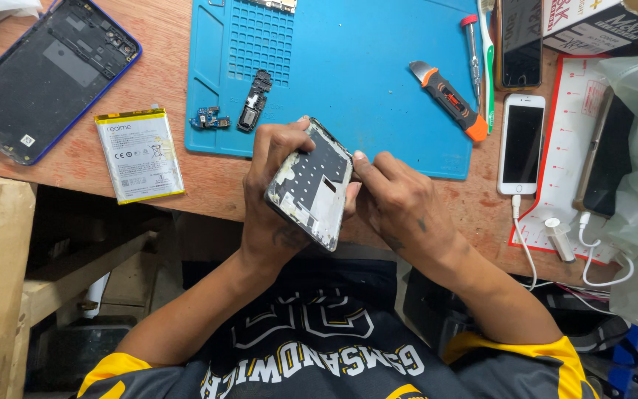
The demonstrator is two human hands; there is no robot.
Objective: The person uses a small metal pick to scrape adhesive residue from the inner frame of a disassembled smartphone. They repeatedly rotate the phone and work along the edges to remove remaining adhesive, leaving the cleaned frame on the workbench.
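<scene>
1. Lowest in the frame, both forearms rise from a dark jersey with yellow sleeves and meet at the centre, over the near edge of the desk [186, 185].
2. The left hand [275, 196] makes a wrapped grip around the opened phone frame [311, 185]: fingers curl over its upper left edge, the palm lies beneath it. The grip is clenched on the frame.
3. The frame is tilted, with its bared inner side, pale metal and dark panels, turned up to the camera.
4. The right hand [396, 203] touches the frame's right edge at centre frame; the thumb tip presses on the rim and the other fingers are folded behind it. Whether this grip pinches the frame or only presses on it cannot be told.
5. So the frame sits between the two hands, held just above the desk's front edge.
6. Left of the hands, a white battery [139, 155] lies flat on the wood.
7. Just above the hands, a blue work mat [378, 81] carries two small circuit parts [230, 112] near its lower left corner and an orange-handled pry tool [448, 100] to the right.
8. At the right, a white phone [522, 144] lies face up with a white cable [526, 244] plugged in.
9. Farthest, at the upper left, a blue-edged phone back shell [46, 74] lies open.
</scene>
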